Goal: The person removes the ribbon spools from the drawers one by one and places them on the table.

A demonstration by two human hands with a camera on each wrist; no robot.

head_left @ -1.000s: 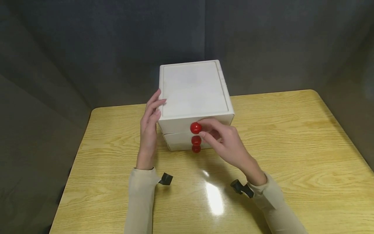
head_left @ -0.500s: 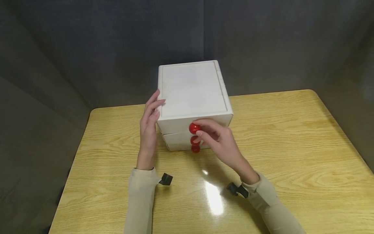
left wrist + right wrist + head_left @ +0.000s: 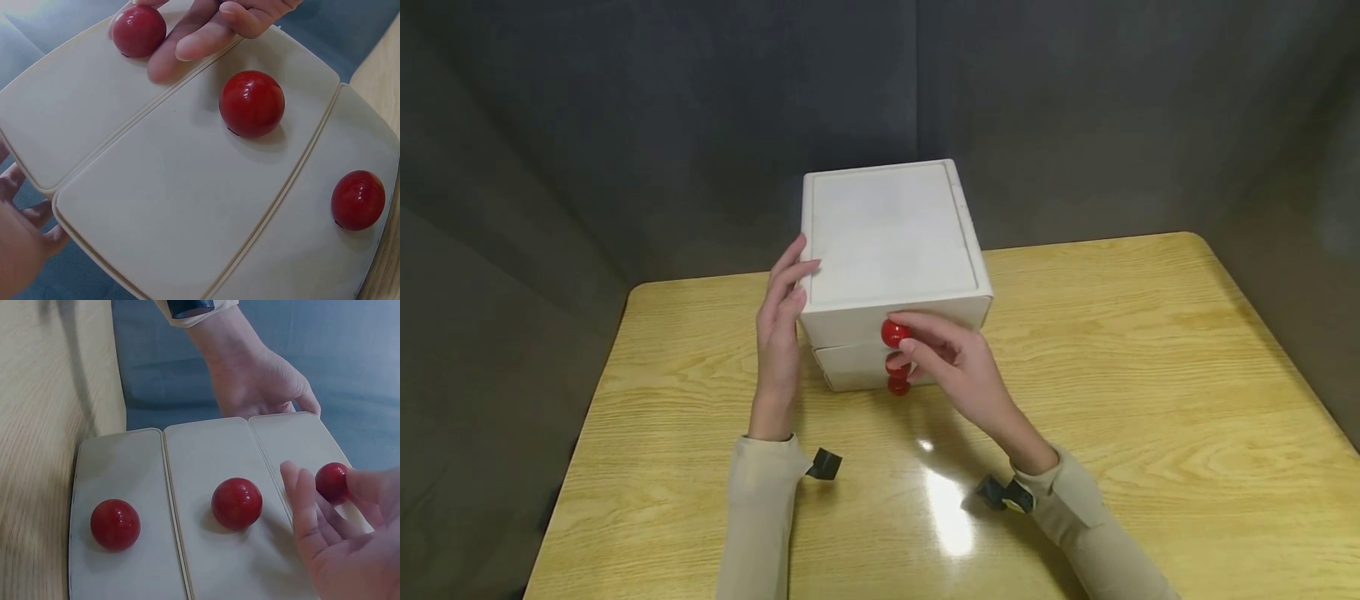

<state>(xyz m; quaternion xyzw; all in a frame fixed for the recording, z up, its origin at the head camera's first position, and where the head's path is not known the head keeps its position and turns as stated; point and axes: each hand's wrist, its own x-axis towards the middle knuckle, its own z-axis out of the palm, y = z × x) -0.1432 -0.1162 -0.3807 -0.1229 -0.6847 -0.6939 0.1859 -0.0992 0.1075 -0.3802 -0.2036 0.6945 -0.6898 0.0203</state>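
Note:
A white drawer unit (image 3: 891, 233) with three drawers stands on the table, each drawer front bearing a round red knob. My right hand (image 3: 966, 367) pinches the top knob (image 3: 895, 333) between thumb and index finger, the other fingers bent below it. In the right wrist view the same top knob (image 3: 332, 482) sits between the digits. The middle knob (image 3: 237, 503) and bottom knob (image 3: 115, 525) are untouched. My left hand (image 3: 781, 325) rests along the unit's left side, with fingertips at the top edge. All three drawer fronts (image 3: 156, 187) lie nearly flush.
The wood-grain table (image 3: 1150, 375) extends on both sides of the unit and in front of it. A dark curtain (image 3: 700, 125) hangs close behind the unit. Small black wrist cameras stick out from both sleeves, over the table.
My right hand has shifted slightly left and its thumb has come in against the top knob. The left hand stays on the unit's side. The whole view has shifted slightly.

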